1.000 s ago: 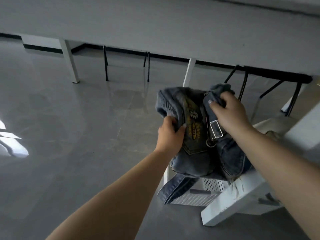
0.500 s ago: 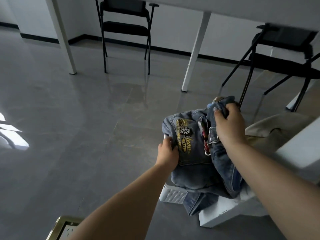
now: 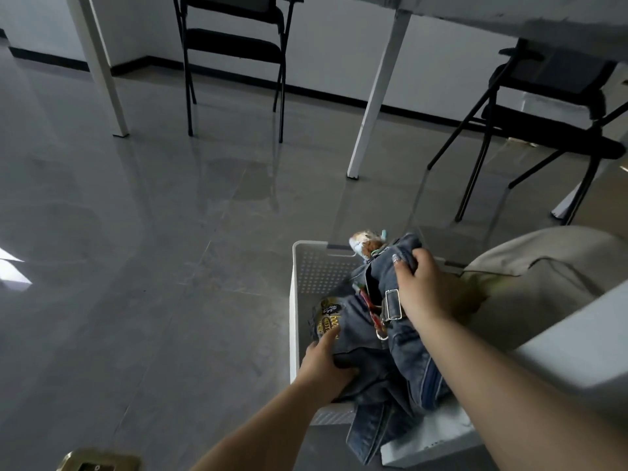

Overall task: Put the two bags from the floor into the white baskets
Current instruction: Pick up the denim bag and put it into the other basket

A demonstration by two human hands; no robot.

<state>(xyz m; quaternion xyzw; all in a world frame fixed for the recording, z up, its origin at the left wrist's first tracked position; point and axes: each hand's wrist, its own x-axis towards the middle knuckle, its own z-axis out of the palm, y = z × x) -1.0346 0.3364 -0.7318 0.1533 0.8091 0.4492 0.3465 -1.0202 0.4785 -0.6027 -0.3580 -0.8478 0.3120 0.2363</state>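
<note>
A denim backpack (image 3: 377, 341) sits down inside a white perforated basket (image 3: 319, 277) on the grey floor (image 3: 136, 266), with one of its straps spilling over the basket's near rim. The person's left hand (image 3: 326, 365) is clenched on the lower front of the backpack, thumb pressed just under a yellow embroidered patch (image 3: 328, 317). The right hand (image 3: 421, 290) grips the top of the backpack, fingers curled over the denim beside a metal strap buckle (image 3: 393, 304). A small orange and white charm (image 3: 365, 243) pokes out at the backpack's top, near the far wall of the basket. Just to the right, a beige canvas bag (image 3: 543, 277) lies in what looks like a second white basket (image 3: 571, 355), though only part of its rim shows. Beyond them stand white table legs (image 3: 377, 93) and two black folding chairs (image 3: 234, 52), well apart from the baskets. A brass floor plate (image 3: 98, 461) shows at the bottom edge of the view.
</note>
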